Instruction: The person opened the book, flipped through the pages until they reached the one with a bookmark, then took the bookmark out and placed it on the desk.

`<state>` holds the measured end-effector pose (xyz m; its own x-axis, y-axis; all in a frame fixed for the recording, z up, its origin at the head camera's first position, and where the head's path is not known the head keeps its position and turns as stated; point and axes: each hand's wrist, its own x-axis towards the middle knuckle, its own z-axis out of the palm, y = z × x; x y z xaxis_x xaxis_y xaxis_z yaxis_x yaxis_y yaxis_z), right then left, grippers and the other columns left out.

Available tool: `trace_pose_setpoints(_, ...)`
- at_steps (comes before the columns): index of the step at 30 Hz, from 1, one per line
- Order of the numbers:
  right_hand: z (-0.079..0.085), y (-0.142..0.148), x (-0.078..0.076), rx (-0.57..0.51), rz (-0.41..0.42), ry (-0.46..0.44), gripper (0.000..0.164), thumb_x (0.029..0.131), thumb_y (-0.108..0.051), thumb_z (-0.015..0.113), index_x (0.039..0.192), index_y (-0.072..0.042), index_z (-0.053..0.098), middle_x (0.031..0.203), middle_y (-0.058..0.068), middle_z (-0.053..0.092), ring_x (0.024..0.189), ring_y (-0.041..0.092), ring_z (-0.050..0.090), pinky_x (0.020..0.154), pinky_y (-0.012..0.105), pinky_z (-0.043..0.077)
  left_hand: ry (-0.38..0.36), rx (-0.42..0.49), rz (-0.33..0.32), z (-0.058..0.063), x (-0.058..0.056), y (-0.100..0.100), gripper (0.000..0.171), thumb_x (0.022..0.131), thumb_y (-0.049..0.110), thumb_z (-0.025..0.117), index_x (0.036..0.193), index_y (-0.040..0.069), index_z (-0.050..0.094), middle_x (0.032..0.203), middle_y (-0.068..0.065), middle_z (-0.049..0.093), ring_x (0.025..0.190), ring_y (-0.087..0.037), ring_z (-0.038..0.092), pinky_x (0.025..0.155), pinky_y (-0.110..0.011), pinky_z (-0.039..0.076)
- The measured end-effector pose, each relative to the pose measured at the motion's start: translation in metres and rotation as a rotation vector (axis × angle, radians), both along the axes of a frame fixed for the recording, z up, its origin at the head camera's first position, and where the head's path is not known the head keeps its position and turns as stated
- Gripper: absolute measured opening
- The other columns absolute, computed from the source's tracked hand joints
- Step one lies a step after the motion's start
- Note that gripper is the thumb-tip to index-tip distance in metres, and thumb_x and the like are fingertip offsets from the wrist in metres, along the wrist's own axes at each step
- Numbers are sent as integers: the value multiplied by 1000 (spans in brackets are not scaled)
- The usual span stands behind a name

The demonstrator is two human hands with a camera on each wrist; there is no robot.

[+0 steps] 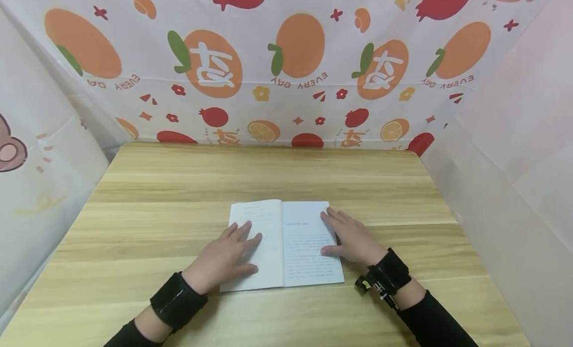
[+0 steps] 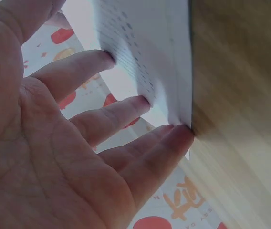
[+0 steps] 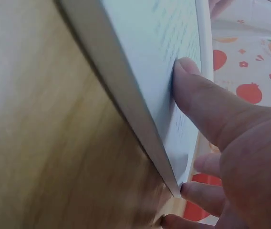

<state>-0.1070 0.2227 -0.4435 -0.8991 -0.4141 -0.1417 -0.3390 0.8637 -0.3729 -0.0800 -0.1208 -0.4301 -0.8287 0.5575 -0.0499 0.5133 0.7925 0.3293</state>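
Observation:
An open book (image 1: 304, 257) lies flat on the wooden table, its spine running away from the person. My left hand (image 1: 226, 260) rests with spread fingers on the left page; in the left wrist view its fingertips (image 2: 142, 102) touch the paper and the page's outer edge. On the right side, my right hand (image 1: 353, 237) lies over the outer edge of the right page. Its thumb (image 3: 190, 81) rests on the printed page in the right wrist view, while other fingers touch the book's far corner. Neither hand curls round the book.
The wooden table (image 1: 268, 173) extends around the book. A fruit-patterned cloth (image 1: 300, 103) hangs behind its back edge, and pale sheets (image 1: 506, 138) hang at the sides. Black bands (image 1: 179, 301) circle both wrists.

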Motion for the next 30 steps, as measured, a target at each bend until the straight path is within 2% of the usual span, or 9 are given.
trace_pose_setpoints(4, -1, -1, 2, -11, 2, 13, 95, 84, -50, 76, 157, -11, 30, 165, 12, 23, 151, 32, 24, 116, 59, 29, 18, -2, -9, -1, 2, 0, 68, 81, 38, 82, 138, 6, 60, 153, -26, 41, 137, -53, 38, 103, -61, 44)
trace_pose_setpoints(9, -1, -6, 4, 0, 23, 55, 91, 89, -58, 67, 155, -6, 34, 162, 16, 28, 149, 36, 27, 115, 59, 32, 38, -3, -13, -3, 3, 0, 69, 81, 39, 82, 137, 5, 60, 152, -26, 42, 135, -53, 41, 102, -61, 45)
trace_pose_setpoints(12, -1, -8, 4, 15, 32, 79, 93, 87, -59, 68, 154, -5, 35, 161, 18, 28, 149, 36, 27, 114, 59, 32, 53, -5, -15, -4, 2, 0, 69, 81, 39, 82, 137, 4, 60, 151, -27, 43, 135, -53, 42, 102, -61, 45)
trace_pose_setpoints(24, -2, -15, 2, 18, 19, 75, 96, 84, -54, 74, 155, -5, 32, 161, 15, 31, 150, 36, 26, 117, 56, 30, 31, 6, -5, -7, 1, -2, 69, 82, 39, 81, 138, 5, 59, 152, -26, 41, 137, -52, 40, 101, -63, 45)
trace_pose_setpoints(30, 2, -18, 3, -20, -4, 78, 94, 85, -50, 76, 158, -12, 30, 158, 11, 39, 147, 37, 32, 115, 56, 32, 49, 6, -15, -8, 0, -3, 70, 81, 39, 82, 139, 6, 59, 151, -26, 42, 137, -52, 40, 103, -62, 44)
